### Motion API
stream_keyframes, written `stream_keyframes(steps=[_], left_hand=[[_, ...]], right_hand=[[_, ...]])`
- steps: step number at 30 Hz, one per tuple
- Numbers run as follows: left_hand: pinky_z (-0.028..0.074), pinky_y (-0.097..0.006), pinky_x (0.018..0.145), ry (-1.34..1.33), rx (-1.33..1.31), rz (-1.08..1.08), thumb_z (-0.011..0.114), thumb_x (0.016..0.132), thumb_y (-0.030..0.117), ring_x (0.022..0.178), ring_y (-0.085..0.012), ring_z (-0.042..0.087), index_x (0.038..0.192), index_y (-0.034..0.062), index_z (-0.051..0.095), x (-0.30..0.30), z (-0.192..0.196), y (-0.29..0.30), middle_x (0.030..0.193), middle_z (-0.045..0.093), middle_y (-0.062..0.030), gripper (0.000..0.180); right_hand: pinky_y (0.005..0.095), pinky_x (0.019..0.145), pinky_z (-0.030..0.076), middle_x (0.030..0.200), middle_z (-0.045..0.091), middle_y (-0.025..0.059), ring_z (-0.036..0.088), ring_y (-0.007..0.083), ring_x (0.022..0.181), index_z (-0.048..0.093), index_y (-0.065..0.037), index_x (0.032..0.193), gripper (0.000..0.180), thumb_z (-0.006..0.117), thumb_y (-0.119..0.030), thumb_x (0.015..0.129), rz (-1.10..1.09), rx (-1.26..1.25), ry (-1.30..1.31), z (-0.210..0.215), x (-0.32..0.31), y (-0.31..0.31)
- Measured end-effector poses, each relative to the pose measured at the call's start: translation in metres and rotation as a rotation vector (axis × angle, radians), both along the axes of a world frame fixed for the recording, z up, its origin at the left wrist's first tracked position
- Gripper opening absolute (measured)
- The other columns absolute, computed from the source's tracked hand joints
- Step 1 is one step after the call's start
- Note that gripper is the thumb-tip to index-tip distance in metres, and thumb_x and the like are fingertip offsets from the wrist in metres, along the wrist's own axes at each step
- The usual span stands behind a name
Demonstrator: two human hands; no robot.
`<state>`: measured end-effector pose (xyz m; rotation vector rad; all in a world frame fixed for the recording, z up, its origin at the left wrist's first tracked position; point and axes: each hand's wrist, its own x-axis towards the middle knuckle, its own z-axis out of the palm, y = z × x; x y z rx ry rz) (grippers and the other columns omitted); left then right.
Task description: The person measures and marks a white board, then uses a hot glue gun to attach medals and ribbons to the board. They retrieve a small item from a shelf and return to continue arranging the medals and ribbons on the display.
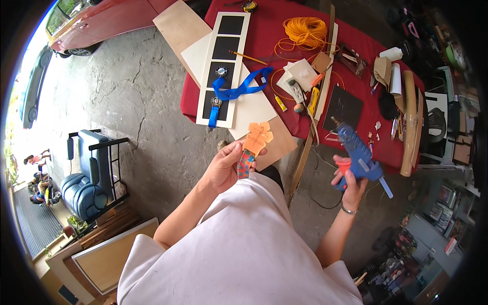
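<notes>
Figure: Orange paper flower (pixel 257 136) on its patterned stick (pixel 245 163), held in front of me beside the red table (pixel 264 30).
My left hand (pixel 226 165) pinches the stick; my right hand (pixel 349 180) grips the blue glue gun (pixel 358 152). The flower looks mounted; I judge gluing unfinished.

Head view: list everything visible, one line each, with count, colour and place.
Table: one, red cloth, ahead.
Frame board: one, white with four black windows, table's left.
Ribbon: one, blue, across the frame board.
Cord coil: one, orange, table top.
Pencil: one, yellow, beside the frame board.
Black sheet: one, table's right.
Car: one, red, upper left.
Flower cutout: one, orange, on a multicoloured stem.
Glue gun: one, blue.
Left hand: holds the flower cutout.
Right hand: grips the glue gun.
</notes>
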<state>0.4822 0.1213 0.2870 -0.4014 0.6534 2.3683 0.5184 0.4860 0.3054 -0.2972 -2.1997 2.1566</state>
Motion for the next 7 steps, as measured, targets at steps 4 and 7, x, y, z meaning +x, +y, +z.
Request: stream_keyframes(steps=[4, 7], left_hand=[[0.06, -0.032, 0.086, 0.048, -0.033, -0.092, 0.051, 0.109, 0.038, 0.094, -0.0185, 0.069, 0.148, 0.003, 0.045, -0.001, -0.007, -0.012, 0.131, 0.065, -0.0197, 0.053], [0.06, -0.033, 0.088, 0.108, -0.096, -0.151, 0.059, 0.104, 0.04, 0.098, -0.0211, 0.071, 0.15, 0.0046, 0.043, 0.002, -0.016, -0.022, 0.134, 0.064, -0.0211, 0.06]], right_hand=[[0.0287, 0.061, 0.06, 0.114, 0.073, 0.0265, 0.075, 0.0206, 0.078, 0.064, 0.009, 0.118, 0.033, 0.067, -0.011, 0.091, 0.212, -0.141, -0.063, 0.048, 0.017, -0.047], [0.0312, 0.061, 0.063, 0.118, 0.072, 0.027, 0.075, 0.026, 0.095, 0.063, 0.008, 0.126, 0.04, 0.07, -0.012, 0.091, 0.34, -0.026, -0.117, 0.072, 0.018, -0.071]])
